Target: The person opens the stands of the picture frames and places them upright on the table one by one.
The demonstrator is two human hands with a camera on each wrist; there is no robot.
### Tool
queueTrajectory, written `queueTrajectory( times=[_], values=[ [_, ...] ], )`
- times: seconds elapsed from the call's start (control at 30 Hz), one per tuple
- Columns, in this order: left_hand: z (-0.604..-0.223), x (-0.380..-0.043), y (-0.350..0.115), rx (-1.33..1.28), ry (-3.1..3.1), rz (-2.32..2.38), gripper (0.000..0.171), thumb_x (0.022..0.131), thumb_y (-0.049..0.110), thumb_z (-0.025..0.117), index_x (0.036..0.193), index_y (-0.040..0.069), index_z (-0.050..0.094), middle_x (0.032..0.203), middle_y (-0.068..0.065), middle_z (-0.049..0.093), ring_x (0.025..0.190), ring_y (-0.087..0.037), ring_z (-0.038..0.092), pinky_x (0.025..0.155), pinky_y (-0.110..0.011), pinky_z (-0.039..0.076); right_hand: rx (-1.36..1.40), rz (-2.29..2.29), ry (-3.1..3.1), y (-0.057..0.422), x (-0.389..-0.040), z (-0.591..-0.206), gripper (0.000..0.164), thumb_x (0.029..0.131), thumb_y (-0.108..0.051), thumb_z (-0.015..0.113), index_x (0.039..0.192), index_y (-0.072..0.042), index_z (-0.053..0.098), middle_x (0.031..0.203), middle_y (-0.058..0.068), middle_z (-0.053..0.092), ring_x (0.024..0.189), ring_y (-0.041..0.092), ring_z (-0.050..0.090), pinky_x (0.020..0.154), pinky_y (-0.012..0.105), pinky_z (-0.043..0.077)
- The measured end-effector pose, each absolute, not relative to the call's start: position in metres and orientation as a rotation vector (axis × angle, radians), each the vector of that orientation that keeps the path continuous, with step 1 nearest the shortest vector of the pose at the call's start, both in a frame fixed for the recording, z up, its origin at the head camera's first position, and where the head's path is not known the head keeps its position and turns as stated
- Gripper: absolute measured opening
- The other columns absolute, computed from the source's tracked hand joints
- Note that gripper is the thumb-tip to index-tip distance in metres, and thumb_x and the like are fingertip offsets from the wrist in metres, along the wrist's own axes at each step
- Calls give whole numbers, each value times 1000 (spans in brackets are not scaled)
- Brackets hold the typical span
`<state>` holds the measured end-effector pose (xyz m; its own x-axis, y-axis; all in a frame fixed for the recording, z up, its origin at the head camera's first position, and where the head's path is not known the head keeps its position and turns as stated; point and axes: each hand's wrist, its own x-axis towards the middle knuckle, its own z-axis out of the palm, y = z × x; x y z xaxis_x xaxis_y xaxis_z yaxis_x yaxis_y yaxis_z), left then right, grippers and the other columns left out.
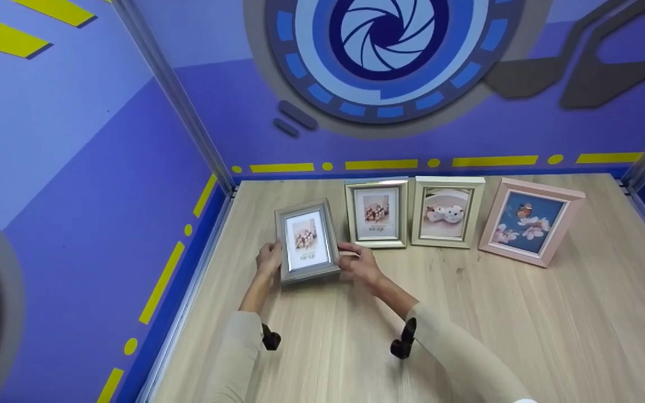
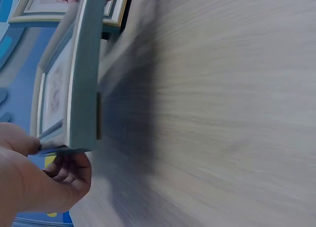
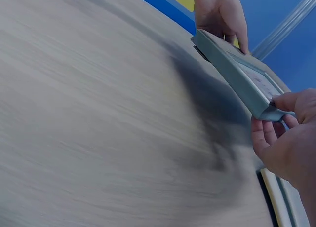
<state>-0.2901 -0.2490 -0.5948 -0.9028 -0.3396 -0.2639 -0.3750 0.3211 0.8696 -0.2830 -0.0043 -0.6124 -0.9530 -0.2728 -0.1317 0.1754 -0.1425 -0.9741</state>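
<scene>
A grey picture frame (image 1: 307, 240) with a floral print is held by both hands, one at each side edge. My left hand (image 1: 269, 258) grips its left edge; in the left wrist view the thumb (image 2: 19, 139) lies on the front and curled fingers are behind. My right hand (image 1: 363, 265) pinches the opposite edge, thumb in front, as the right wrist view shows. The frame (image 3: 242, 79) is tilted back and appears raised off the table, casting a shadow beneath. Just right of it stands a champagne-coloured picture frame (image 1: 377, 242) with a similar print.
Farther right stand a cream picture frame (image 1: 448, 243) with a photo of two white round figures and a pink picture frame (image 1: 566, 221) showing a bird and blossoms. The wooden table (image 1: 468, 336) meets a purple-blue back wall (image 1: 216, 101) and a left side wall (image 1: 93, 224).
</scene>
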Motion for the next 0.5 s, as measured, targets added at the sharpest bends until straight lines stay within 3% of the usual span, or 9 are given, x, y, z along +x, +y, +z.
queueTrajectory(
  times=[0.17, 0.5],
  values=[
    [-594, -292, -240, -689, 2691, 1758, 33, 108, 30, 42, 95, 5, 58, 86, -2, 49, 84, -18, 46, 70, -29, 38, -213, -2212, 1836, -3, -284, -599, 48, 92, 9, 61, 137, 16, 51, 121, 35, 64, 92, 8, 67, 78, 20, 57],
    [-578, -291, -222, -612, 2875, 2055, 27, 103, 24, 56, 81, 9, 58, 73, 5, 47, 72, -13, 43, 66, -28, 34, -264, -2227, 1916, 14, -283, -570, 47, 89, 11, 65, 134, 13, 56, 125, 31, 63, 102, 17, 67, 77, 18, 57]
  ],
)
